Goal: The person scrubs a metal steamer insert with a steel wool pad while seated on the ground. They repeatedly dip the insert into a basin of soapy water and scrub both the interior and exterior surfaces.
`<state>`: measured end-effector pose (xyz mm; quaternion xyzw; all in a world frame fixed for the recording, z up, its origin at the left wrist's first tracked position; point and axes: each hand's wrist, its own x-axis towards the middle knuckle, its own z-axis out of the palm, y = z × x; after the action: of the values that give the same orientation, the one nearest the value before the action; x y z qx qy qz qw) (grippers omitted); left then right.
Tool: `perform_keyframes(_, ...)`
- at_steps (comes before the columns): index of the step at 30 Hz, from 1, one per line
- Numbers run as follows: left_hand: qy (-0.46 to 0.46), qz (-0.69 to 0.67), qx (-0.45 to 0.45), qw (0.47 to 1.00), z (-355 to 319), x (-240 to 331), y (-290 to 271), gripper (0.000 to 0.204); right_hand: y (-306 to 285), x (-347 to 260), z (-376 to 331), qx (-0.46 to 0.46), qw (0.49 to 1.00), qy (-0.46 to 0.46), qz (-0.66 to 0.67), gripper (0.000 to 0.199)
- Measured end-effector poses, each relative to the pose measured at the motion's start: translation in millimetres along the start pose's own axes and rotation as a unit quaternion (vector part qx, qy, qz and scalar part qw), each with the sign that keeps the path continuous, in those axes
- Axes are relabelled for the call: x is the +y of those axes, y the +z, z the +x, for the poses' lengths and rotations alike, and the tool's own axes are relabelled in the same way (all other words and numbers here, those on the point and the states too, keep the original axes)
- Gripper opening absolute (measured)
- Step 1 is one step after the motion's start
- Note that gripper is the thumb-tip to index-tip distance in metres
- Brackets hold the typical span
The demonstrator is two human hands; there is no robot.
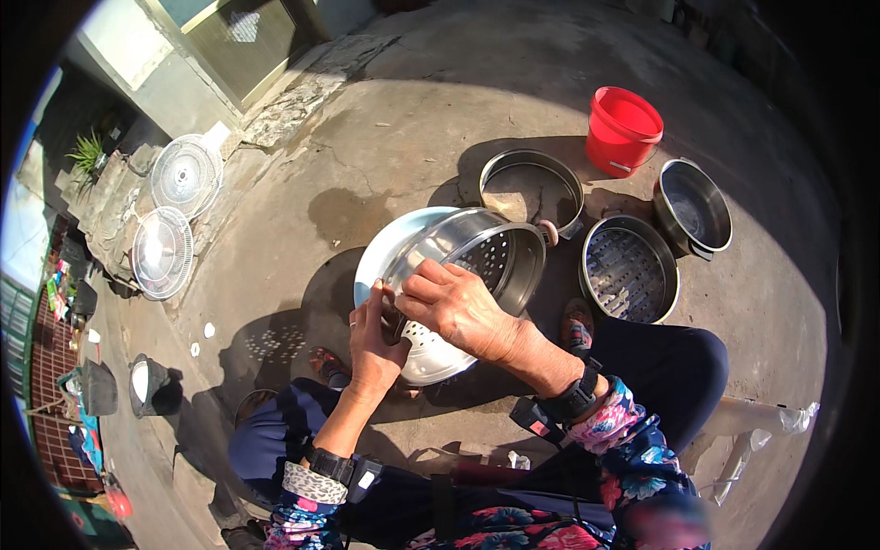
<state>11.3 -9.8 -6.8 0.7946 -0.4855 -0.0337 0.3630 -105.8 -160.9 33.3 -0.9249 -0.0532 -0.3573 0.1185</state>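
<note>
A shiny metal steamer basket [527, 266] with a perforated bottom is tilted on its side over a light blue basin [376, 255]. At its near left side, my left hand [376, 356] grips the wall, thumb and fingers closed about it. My right hand [458, 307] is curled closed against the same side, just right of the left fingers. Whatever those right fingers hold is hidden. One pinkish-brown handle [549, 232] shows at the basket's far right. Sunlight through the holes throws dots onto the ground at the left.
Beyond the basin lies a metal ring [532, 156]. To the right are a slotted steamer tier [632, 275], a deep metal pot [692, 206] and a red bucket [619, 133]. Fan guards [163, 252] lean at the left, with a dark bucket [151, 390] nearer. My knees flank the basin.
</note>
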Motion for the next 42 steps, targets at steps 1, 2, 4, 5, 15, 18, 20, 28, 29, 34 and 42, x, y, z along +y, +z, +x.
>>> perform_keyframes(1, -0.033, 0.001, -0.022, 0.999, 2, 2, 0, 0.089, -4, 6, 0, -0.001, 1.000, 0.013, 0.020, 0.025)
perform_keyframes(2, -0.012, -0.002, -0.004, 1.000, 2, 4, 1, 0.090, -8, 10, 0, -0.001, 0.999, 0.026, 0.040, 0.025)
perform_keyframes(4, 0.020, -0.024, 0.036, 0.999, 0, 6, 3, 0.092, -14, 16, -1, 0.029, 0.997, 0.048, 0.048, 0.030)
perform_keyframes(5, -0.003, -0.045, 0.017, 0.999, -1, 5, 3, 0.098, -18, 19, -2, 0.039, 0.996, 0.061, 0.053, 0.031)
perform_keyframes(15, -0.071, -0.130, -0.015, 0.989, -5, -7, 10, 0.093, -34, 42, -14, 0.069, 0.971, 0.170, 0.150, 0.027)
perform_keyframes(18, -0.049, -0.096, 0.001, 0.994, 1, 5, 5, 0.089, -36, 53, -19, 0.076, 0.957, 0.203, 0.192, 0.027)
perform_keyframes(20, -0.100, -0.120, -0.031, 0.987, 3, 13, -1, 0.088, -36, 58, -19, 0.076, 0.953, 0.205, 0.209, 0.026)
perform_keyframes(28, -0.095, -0.047, -0.019, 0.994, 8, 19, -5, 0.084, 2, -3, -3, 0.020, 0.996, -0.004, 0.084, 0.029)
perform_keyframes(29, -0.088, -0.041, -0.019, 0.995, 7, 18, -4, 0.083, 4, -4, -3, 0.030, 0.995, 0.005, 0.095, 0.029)
perform_keyframes(34, -0.046, -0.060, 0.014, 0.997, 2, 15, -4, 0.081, -23, 44, -11, 0.056, 0.979, 0.124, 0.151, 0.026)
perform_keyframes(42, -0.029, -0.069, 0.014, 0.997, 6, 17, -4, 0.080, -2, 4, -1, 0.037, 0.988, 0.055, 0.138, 0.024)
